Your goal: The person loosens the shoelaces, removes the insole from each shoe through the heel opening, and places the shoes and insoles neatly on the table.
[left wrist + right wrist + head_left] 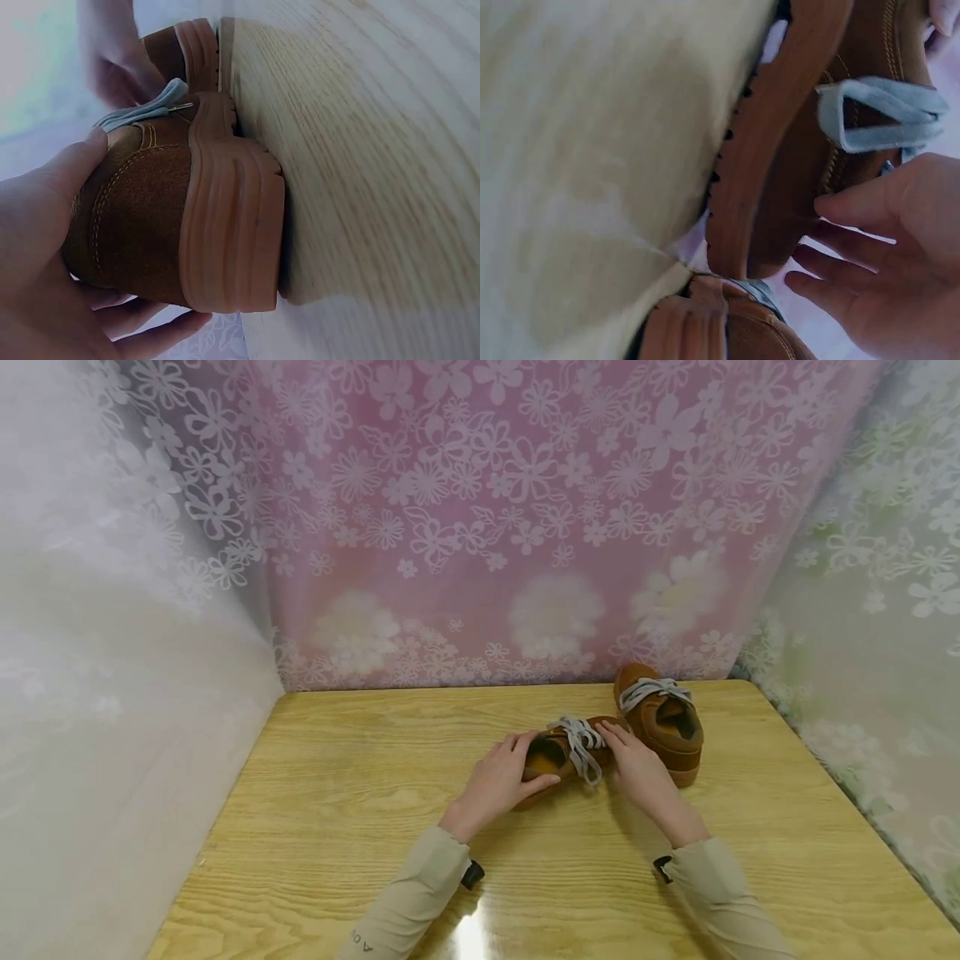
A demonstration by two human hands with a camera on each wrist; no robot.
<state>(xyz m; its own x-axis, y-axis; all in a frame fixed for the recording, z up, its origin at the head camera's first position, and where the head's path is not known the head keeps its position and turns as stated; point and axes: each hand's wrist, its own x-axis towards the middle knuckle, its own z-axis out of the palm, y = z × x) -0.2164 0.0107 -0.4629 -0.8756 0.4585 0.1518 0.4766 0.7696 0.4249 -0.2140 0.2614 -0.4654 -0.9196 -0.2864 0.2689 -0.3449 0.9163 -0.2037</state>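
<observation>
A brown suede shoe (142, 217) with grey laces (581, 743) sits on the wooden table, its opening toward the left and its toe toward the right. My left hand (495, 778) holds it round the heel, thumb on one side and fingers on the other. At the toe end, my right hand (641, 772) holds the front of the shoe, with the thumb beside the laces and the fingers over the far side. A matching second shoe (678, 756) stands just beyond the toe, heel facing me. The thick tan sole (232, 232) shows its ridged edge in the left wrist view.
The wooden table (360, 777) ends at a pink flowered curtain (465, 527) behind both shoes. Pale flowered sheets hang on the left (150, 652) and right (862, 652). Dark bands (472, 874) show at the cuffs of the beige sleeves (420, 885).
</observation>
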